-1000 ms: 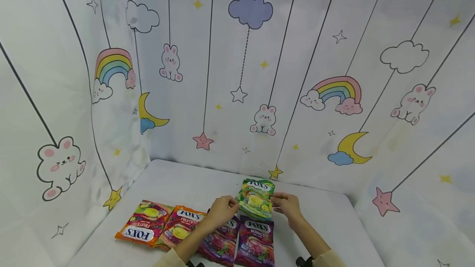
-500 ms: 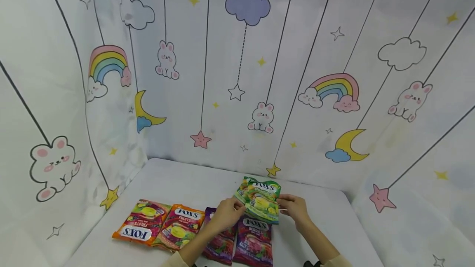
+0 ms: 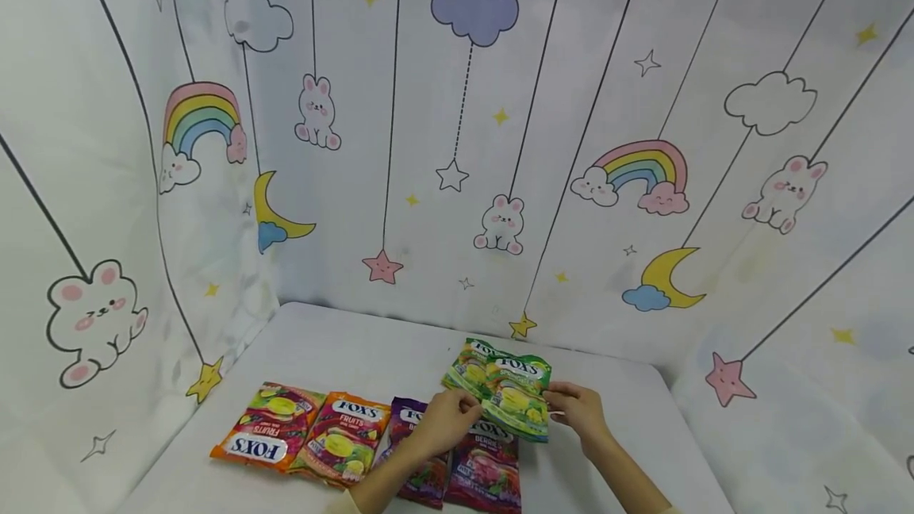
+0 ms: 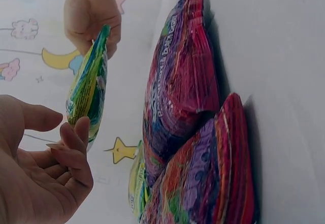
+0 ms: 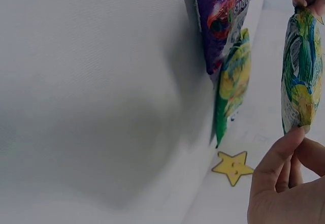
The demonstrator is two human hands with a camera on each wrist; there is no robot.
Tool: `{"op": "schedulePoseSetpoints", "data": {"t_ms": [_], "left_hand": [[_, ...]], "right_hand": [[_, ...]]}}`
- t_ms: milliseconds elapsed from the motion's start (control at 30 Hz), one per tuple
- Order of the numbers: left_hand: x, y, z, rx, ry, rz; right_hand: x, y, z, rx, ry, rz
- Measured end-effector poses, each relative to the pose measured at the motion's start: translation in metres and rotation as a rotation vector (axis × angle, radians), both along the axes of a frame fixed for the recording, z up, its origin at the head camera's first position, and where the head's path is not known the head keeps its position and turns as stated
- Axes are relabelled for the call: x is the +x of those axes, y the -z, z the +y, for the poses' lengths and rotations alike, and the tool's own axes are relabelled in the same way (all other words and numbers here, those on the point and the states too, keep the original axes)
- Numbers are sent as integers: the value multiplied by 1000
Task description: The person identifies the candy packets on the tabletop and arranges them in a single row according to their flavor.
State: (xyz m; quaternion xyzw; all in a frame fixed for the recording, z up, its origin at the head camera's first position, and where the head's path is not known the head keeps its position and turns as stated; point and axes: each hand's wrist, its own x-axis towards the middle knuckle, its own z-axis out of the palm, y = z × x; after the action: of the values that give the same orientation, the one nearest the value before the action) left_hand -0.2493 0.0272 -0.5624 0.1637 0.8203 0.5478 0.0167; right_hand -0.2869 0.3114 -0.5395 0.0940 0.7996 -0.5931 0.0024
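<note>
My left hand (image 3: 450, 419) and right hand (image 3: 577, 417) hold a green FOX'S candy bag (image 3: 520, 399) between them, raised above the table. In the right wrist view, my right hand (image 5: 292, 178) pinches one edge of this bag (image 5: 303, 76) between thumb and fingers. The left wrist view shows my left thumb and curled fingertips at the opposite edge of the bag (image 4: 87, 94). Another green candy bag (image 3: 467, 370) lies behind it on the table, partly covered. Below the raised bag, a purple Berries candy bag (image 3: 485, 474) is partly hidden by it and my left hand.
A second purple candy bag (image 3: 428, 482) lies alongside, partly under my left forearm. Two orange Fruits candy bags (image 3: 267, 423) (image 3: 346, 436) lie at the left, the leftmost one upside down. The white table (image 3: 357, 347) meets a white patterned backdrop (image 3: 343, 205) behind and at both sides.
Both hands have moved the green bag to the right and a little nearer, away from the other green bag, which now shows more. The head view has shifted slightly.
</note>
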Motion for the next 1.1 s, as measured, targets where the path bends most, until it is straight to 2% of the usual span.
{"op": "schedulePoseSetpoints", "data": {"t_ms": [267, 433, 567, 700, 800, 1100], "left_hand": [[9, -5, 15, -11, -8, 11], [14, -2, 21, -4, 10, 19], [17, -1, 25, -19, 0, 37], [20, 0, 30, -32, -2, 13], [23, 2, 34, -22, 18, -19], [26, 8, 44, 34, 83, -27]], "right_hand": [[6, 2, 13, -1, 23, -13], [10, 5, 21, -4, 37, -35], [12, 7, 25, 8, 48, -57], [14, 10, 30, 35, 54, -78], [16, 13, 34, 51, 67, -87], [20, 18, 48, 61, 85, -85]]}}
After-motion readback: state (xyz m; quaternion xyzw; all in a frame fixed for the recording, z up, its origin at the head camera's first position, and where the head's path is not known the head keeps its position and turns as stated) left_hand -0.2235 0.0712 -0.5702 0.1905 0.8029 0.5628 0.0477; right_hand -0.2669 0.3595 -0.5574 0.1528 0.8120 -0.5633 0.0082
